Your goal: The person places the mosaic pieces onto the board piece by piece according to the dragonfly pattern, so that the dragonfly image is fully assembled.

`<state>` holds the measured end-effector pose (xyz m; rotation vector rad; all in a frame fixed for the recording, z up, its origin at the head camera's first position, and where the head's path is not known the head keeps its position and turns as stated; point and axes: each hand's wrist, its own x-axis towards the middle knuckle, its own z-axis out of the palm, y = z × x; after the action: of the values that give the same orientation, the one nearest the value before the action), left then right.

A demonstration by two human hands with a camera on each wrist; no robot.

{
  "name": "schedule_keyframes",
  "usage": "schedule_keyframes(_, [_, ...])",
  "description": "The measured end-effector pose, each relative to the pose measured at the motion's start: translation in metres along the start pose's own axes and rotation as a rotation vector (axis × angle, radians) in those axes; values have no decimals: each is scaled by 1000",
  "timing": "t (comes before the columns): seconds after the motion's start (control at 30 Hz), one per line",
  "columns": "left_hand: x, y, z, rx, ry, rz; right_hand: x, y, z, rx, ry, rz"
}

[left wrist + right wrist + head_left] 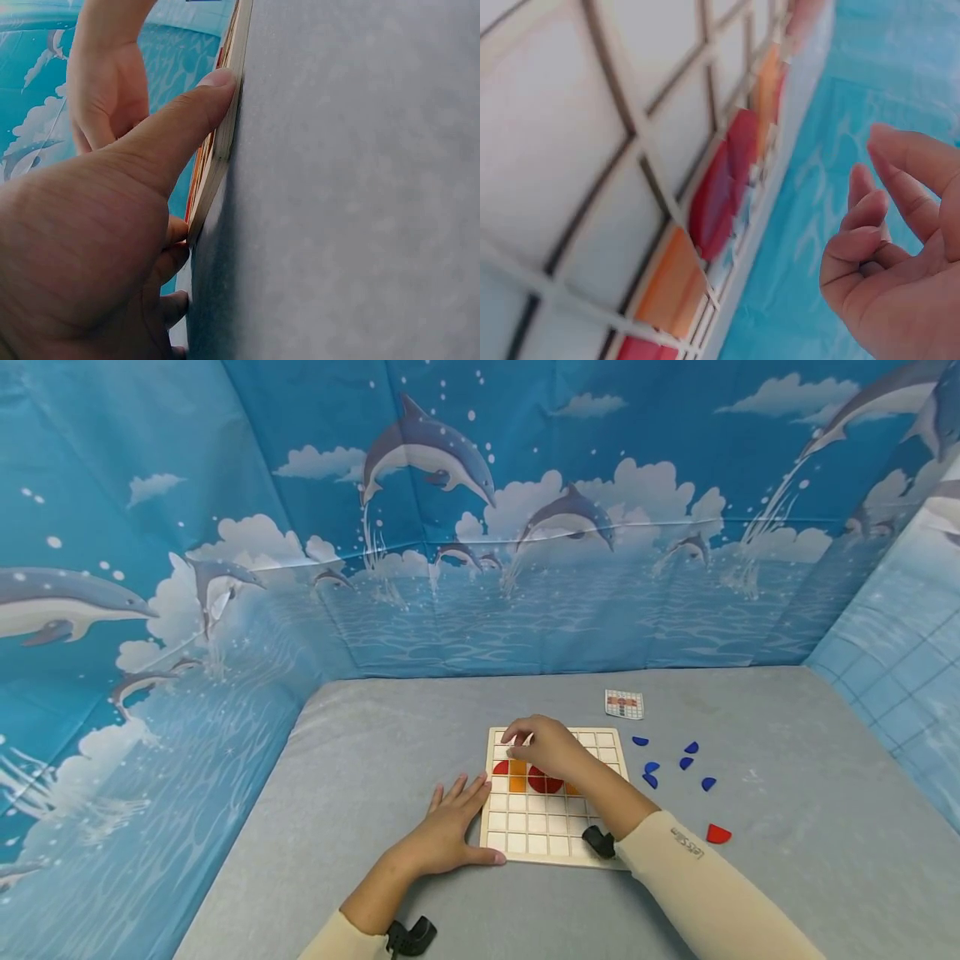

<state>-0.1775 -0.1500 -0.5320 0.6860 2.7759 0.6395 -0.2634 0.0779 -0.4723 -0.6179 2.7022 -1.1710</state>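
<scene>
A wooden grid board [536, 822] lies on the grey surface. Red and orange pieces fill part of its upper rows, among them a red round shape [545, 781] and an orange piece [517, 776]. My left hand [450, 831] is spread at the board's left side; its thumb touches the front edge and its fingertips the left edge. In the left wrist view the thumb [184, 124] rests against the board's wooden side. Above the upper part of the board hovers my right hand [907, 247], fingers loosely bent. No piece shows between them in the right wrist view.
Several blue half-round pieces [650, 781] lie scattered right of the board. A red piece [717, 834] lies closer, beside the right sleeve. Behind the board is a small printed pattern card [624, 704]. A dolphin-patterned curtain [480, 610] surrounds the surface.
</scene>
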Motion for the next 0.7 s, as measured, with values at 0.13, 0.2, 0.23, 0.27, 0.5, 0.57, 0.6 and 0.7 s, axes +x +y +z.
schedule_keyframes(0.13, [0,2,0,-1,2,-7,-10,3,-17,68,27,12])
schedule_keyframes(0.2, [0,2,0,-1,4,-9,-14,7,-24,91,46,16])
schedule_keyframes(0.23, [0,2,0,-1,6,-10,-16,9,-28,106,57,23])
schedule_keyframes(0.27, [0,2,0,0,8,-11,-19,11,-31,118,67,27])
schedule_keyframes(0.5, [0,1,1,0,10,-13,-40,26,-56,163,118,46])
schedule_keyframes(0.57, [0,1,1,-3,10,-8,-48,30,-64,152,136,50])
schedule_keyframes(0.6, [0,1,1,-3,9,-6,-53,33,-68,141,148,46])
schedule_keyframes(0.7, [0,1,1,-9,4,-7,-67,39,-79,126,171,64])
